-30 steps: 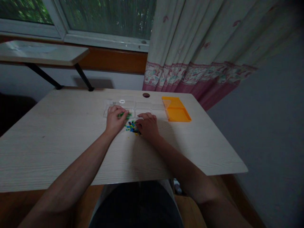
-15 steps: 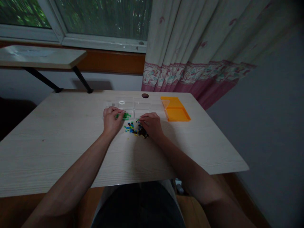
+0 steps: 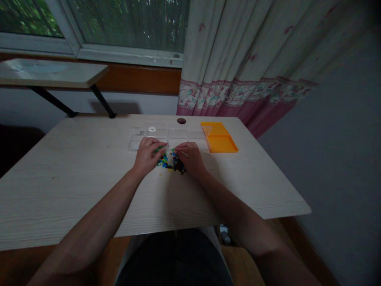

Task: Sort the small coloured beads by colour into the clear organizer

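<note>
My left hand point(image 3: 147, 155) hovers over the front edge of a clear compartment tray point(image 3: 178, 132). Its thumb and forefinger point right and are slightly apart, with green pieces point(image 3: 158, 149) visible between and behind them. My right hand point(image 3: 190, 157) is closed in a pinch at the tray's front, with a tiny green plastic piece point(image 3: 173, 149) at its fingertips. Beneath and between the hands lies a loose pile of small toy-brick-like pieces point(image 3: 179, 167), mostly black, with blue, green and yellow ones. My right hand partly covers this pile.
An open orange case point(image 3: 222, 143) lies to the right of the tray, touching or overlapping its end. Behind it is a round cable hole point(image 3: 181, 120) in the pale wooden table point(image 3: 89, 190). A raised shelf point(image 3: 53, 73) stands at the back left. A curtain point(image 3: 226, 59) hangs behind.
My left hand has moved right, away from the tray's left compartment and towards my right hand, its fingers now nearer the other fingertips. My right hand has stayed almost still.
</note>
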`<state>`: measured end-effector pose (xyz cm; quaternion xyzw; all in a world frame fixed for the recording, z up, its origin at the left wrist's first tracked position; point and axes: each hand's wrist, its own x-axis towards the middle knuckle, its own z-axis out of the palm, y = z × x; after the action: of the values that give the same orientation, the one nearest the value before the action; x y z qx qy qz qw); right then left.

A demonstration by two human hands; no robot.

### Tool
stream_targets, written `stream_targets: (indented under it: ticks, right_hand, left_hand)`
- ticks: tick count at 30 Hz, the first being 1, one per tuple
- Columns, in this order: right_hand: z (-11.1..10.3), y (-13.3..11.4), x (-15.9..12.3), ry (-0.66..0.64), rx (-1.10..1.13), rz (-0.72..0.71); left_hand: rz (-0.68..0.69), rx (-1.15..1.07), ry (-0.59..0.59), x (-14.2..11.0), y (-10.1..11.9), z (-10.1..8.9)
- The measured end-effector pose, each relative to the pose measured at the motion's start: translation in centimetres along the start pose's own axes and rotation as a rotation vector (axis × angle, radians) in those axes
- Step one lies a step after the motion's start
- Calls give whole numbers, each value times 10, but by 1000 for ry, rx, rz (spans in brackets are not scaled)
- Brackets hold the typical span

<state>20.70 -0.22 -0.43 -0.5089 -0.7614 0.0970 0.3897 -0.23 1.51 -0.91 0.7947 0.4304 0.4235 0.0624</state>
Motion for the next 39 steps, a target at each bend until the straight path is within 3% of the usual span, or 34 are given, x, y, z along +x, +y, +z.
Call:
stream_targets:
  ticks: [4, 13, 31, 39]
  right_hand:
    - [2, -1, -1, 17, 82, 9]
    - [5, -2, -3, 37, 226, 53]
    - [7, -1, -1, 0, 225, -65]
    - [8, 2, 0, -7, 245, -34]
  left_hand:
    - [112, -30, -107, 0, 9, 2]
    - [165, 19, -71, -2, 7, 5]
    - [241, 28, -47, 0, 11, 2]
    - [270, 36, -50, 0, 12, 1]
